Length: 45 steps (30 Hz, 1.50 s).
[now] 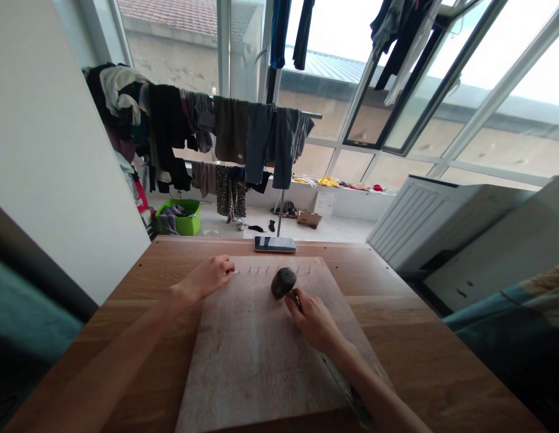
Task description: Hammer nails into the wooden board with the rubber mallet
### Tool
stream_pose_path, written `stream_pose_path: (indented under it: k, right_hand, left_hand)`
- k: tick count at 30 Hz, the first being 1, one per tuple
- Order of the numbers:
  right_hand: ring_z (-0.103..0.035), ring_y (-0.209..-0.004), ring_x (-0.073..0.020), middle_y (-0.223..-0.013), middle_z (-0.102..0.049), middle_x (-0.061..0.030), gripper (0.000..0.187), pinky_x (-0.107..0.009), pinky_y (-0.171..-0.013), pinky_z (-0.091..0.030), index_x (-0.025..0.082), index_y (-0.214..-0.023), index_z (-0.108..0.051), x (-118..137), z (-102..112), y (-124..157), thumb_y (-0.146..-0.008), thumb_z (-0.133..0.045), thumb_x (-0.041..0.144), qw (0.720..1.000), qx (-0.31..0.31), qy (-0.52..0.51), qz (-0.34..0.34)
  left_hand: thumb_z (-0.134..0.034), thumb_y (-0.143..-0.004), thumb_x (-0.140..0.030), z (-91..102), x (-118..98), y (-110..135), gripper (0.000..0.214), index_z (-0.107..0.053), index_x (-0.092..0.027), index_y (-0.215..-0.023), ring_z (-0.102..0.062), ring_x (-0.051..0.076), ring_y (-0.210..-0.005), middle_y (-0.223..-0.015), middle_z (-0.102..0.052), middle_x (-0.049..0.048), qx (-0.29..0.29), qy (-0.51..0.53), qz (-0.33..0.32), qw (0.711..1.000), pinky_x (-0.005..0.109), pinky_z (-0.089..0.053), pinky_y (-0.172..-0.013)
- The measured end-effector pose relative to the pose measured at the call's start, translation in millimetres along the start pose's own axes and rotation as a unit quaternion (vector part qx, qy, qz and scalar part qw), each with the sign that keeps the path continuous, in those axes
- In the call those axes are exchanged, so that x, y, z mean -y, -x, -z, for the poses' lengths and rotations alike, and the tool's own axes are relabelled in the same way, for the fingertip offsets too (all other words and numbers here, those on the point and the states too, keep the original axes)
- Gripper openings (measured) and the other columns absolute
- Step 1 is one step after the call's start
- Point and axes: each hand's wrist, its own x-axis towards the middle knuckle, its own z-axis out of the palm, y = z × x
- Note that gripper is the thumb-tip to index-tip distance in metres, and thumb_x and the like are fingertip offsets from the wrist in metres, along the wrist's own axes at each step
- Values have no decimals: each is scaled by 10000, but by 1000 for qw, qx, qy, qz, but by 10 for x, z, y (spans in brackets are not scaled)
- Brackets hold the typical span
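Note:
A pale wooden board lies on a wooden table. A row of several small nails stands along the board's far edge. My left hand rests at the board's far left corner, fingers pinched on a nail at the left end of the row. My right hand is wrapped round the handle of a hammer just below its dark head, which sits low over the board near the nail row. The handle runs back under my wrist.
A phone lies flat at the table's far edge. Beyond are a rack of hanging clothes, a green bin on the floor, a white radiator at right and large windows.

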Motion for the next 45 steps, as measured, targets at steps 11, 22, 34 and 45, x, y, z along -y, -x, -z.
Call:
stream_pose_path:
  k: [11, 22, 34, 45]
  right_hand:
    - [-687, -892, -256, -912, -750, -114, 274, -276, -722, -396, 188, -983, -663, -1, 12, 1, -982, -449, 359, 999, -16, -32, 1]
    - [-592, -577, -172, -636, -642, -22, 296, -255, -555, -338, 203, -781, -575, 60, 36, -22, -963, -456, 405, 993, -15, -116, 20]
    - [-622, -595, -166, -677, -665, -41, 256, -245, -569, -354, 177, -941, -628, 754, -16, -609, -985, -457, 361, 994, -34, -90, 43]
    - [-638, -632, -162, -705, -671, -50, 291, -245, -571, -396, 173, -845, -621, 799, -138, -637, -970, -487, 399, 995, 0, -91, 38]
  left_hand:
    - [-540, -856, -154, -192, -11, -147, 157, -696, -167, -845, -645, 177, -780, -866, -679, 44, -86, 122, -21, 989, 274, -487, -746]
    - [-637, -827, -331, -440, 145, -137, 194, -731, -161, -826, -616, 167, -715, -805, -686, 48, -157, 247, 12, 956, 273, -472, -669]
    - [-637, -810, -287, -537, 152, -154, 156, -717, -164, -760, -536, 128, -628, -697, -622, 14, -202, 241, 5, 949, 244, -416, -615]
    - [-587, -779, -192, -511, 148, -144, 127, -706, -156, -808, -535, 131, -645, -720, -618, 13, -179, 250, -9, 951, 242, -420, -612]
